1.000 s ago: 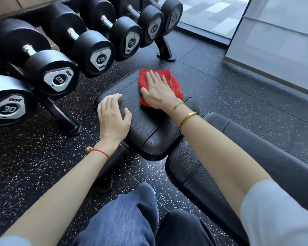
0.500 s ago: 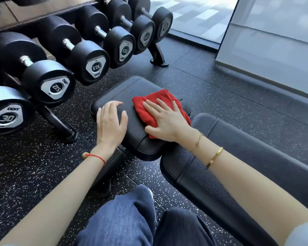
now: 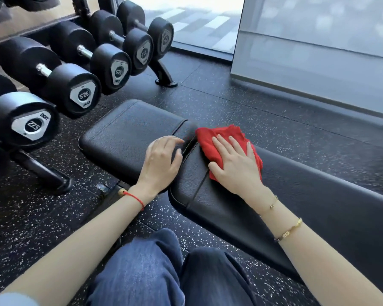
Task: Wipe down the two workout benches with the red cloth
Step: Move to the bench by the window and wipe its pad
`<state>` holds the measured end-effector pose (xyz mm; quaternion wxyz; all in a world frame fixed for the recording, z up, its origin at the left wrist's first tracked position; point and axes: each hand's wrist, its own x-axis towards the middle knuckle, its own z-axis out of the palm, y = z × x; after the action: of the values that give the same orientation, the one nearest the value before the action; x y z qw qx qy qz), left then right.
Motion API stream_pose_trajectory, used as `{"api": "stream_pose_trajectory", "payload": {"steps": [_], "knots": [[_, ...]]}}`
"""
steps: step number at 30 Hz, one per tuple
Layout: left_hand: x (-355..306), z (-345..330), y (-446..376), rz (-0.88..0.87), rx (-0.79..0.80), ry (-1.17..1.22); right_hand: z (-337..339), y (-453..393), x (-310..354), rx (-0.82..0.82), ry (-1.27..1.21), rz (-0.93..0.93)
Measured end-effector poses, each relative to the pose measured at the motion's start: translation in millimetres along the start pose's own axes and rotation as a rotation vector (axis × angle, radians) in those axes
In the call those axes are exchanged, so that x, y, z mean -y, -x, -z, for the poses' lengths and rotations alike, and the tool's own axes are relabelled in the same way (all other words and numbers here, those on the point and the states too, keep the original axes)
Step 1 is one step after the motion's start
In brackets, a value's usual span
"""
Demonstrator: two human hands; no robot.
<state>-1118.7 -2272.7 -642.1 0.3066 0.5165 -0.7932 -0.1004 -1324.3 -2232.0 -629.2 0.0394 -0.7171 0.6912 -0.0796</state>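
A black padded workout bench lies across the floor in front of me. Its short seat pad [image 3: 119, 133] is on the left and its long back pad [image 3: 318, 206] runs off to the right. The red cloth [image 3: 210, 140] is bunched on the near end of the long pad, right beside the gap between the pads. My right hand [image 3: 234, 164] presses flat on the cloth with fingers spread. Resting at the right edge of the seat pad is my left hand [image 3: 161, 162], its fingers curled over the gap, holding nothing. No other bench can be seen.
A rack of black dumbbells [image 3: 75, 93] lines the left, its foot [image 3: 166, 81] on the speckled rubber floor [image 3: 263, 115]. A grey wall panel [image 3: 318, 69] and a window stand at the back right. My knees in blue jeans [image 3: 164, 268] are at the bottom.
My right hand slid the red cloth from the seat pad rightward onto the near end of the long pad. My left hand shifted right to the seat pad's edge.
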Motion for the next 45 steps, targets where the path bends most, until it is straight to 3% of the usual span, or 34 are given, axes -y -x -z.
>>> {"api": "stream_pose_trajectory", "payload": {"steps": [2,7,12,17,21,25,31,35,40,45], "knots": [[-14.2,-8.3,0.7,-0.008,0.021,0.019,1.2,-11.5,0.1,0.001,-0.031,-0.083],[-43.0,-21.7,-1.3,-0.034,0.027,0.047,-0.7,10.6,2.9,0.024,-0.026,0.03],[-63.8,-28.7,-2.4,-0.14,0.063,0.015,3.7,65.5,-25.9,-0.024,-0.024,-0.016],[-90.0,-43.7,0.8,-0.247,0.147,-0.005,14.5,91.6,-83.2,-0.072,0.008,-0.239],[-100.5,-54.5,8.8,-0.224,0.17,-0.043,21.3,73.6,-107.8,-0.047,0.006,-0.416],[-101.2,-58.4,9.8,-0.202,0.169,-0.075,22.1,75.8,-98.1,-0.025,0.014,-0.335],[-101.1,-58.3,13.3,-0.228,0.162,-0.103,24.2,144.4,-91.9,-0.011,-0.005,-0.165],[-101.2,-58.5,13.7,-0.232,0.174,-0.116,32.0,169.5,-122.0,-0.042,-0.006,-0.24],[-103.4,-58.3,14.4,-0.228,0.168,-0.116,33.1,140.2,-142.4,-0.079,0.003,-0.449],[-103.7,-58.0,15.7,-0.223,0.172,-0.114,26.5,118.2,-102.7,-0.035,-0.016,-0.334]]}}
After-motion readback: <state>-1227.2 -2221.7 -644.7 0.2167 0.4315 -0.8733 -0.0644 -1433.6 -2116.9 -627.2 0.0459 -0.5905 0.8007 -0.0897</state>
